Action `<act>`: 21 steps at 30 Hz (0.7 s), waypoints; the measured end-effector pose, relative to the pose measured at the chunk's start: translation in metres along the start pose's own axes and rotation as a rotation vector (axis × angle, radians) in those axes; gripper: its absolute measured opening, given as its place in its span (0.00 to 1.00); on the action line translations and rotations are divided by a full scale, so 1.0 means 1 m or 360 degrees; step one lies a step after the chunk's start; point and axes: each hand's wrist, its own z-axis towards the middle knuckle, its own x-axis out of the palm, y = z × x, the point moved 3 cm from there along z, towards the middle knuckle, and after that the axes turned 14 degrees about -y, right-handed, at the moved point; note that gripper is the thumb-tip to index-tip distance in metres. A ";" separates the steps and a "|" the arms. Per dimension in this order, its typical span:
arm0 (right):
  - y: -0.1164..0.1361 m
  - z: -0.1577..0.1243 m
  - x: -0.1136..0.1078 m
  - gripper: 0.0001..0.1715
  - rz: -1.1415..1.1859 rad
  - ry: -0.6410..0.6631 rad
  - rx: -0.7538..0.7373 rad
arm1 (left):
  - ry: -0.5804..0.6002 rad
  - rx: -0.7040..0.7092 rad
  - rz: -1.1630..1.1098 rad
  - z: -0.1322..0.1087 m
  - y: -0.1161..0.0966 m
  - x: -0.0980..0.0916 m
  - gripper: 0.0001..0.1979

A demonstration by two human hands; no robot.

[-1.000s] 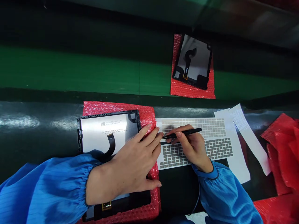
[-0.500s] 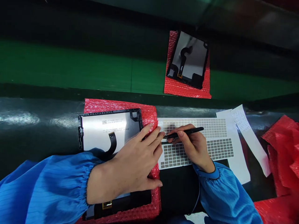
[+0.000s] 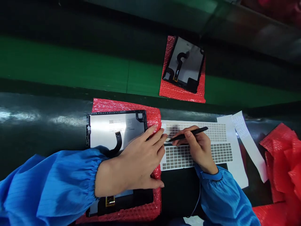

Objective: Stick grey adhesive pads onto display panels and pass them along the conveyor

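Note:
My left hand (image 3: 136, 161) lies with its fingers stretched out across a display panel (image 3: 101, 128) and the red bubble wrap (image 3: 155, 116) under it. Its fingertips reach the left edge of a white sheet of small grey stickers (image 3: 218, 133). Over that sheet, my right hand (image 3: 199, 149) grips black tweezers (image 3: 197, 131) like a pen. Their tip points left, close to my left fingertips; whether it holds a sticker cannot be made out. A black flex cable (image 3: 117, 142) curves over the silvery back of the panel, partly hidden by my left sleeve.
Beyond the bench, a second display panel (image 3: 194, 62) rests on red bubble wrap (image 3: 182, 95) on a green surface (image 3: 94, 72). White paper strips (image 3: 251, 147) lie right of the sticker sheet. Crumpled red wrap (image 3: 282, 157) is heaped at the far right.
The view has shifted slightly. The tweezers' tip has moved a little to the right, away from my left fingertips. My left hand keeps its place on the panel.

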 end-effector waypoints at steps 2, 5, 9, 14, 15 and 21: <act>0.011 -0.001 -0.003 0.13 0.0027 -0.0013 -0.0010 | -0.0054 -0.0011 0.0017 0.000 -0.001 -0.006 0.49; 0.037 -0.004 -0.005 0.08 0.0165 -0.0041 -0.0129 | -0.0161 -0.0024 0.0148 -0.010 -0.007 -0.030 0.45; 0.075 -0.011 0.016 0.07 0.0246 -0.0001 -0.0273 | -0.0291 0.0030 0.0245 -0.044 -0.026 -0.068 0.28; 0.090 -0.019 0.091 0.09 0.0200 0.0195 -0.0175 | -0.0275 -0.0244 0.0306 -0.092 -0.038 -0.071 0.27; 0.089 -0.020 0.108 0.11 0.0173 0.0244 -0.0155 | -0.0228 -0.0313 0.0363 -0.097 -0.036 -0.067 0.31; 0.069 -0.016 0.184 0.15 0.0053 0.0361 -0.0057 | -0.0002 -0.0535 0.0491 -0.104 -0.014 -0.050 0.49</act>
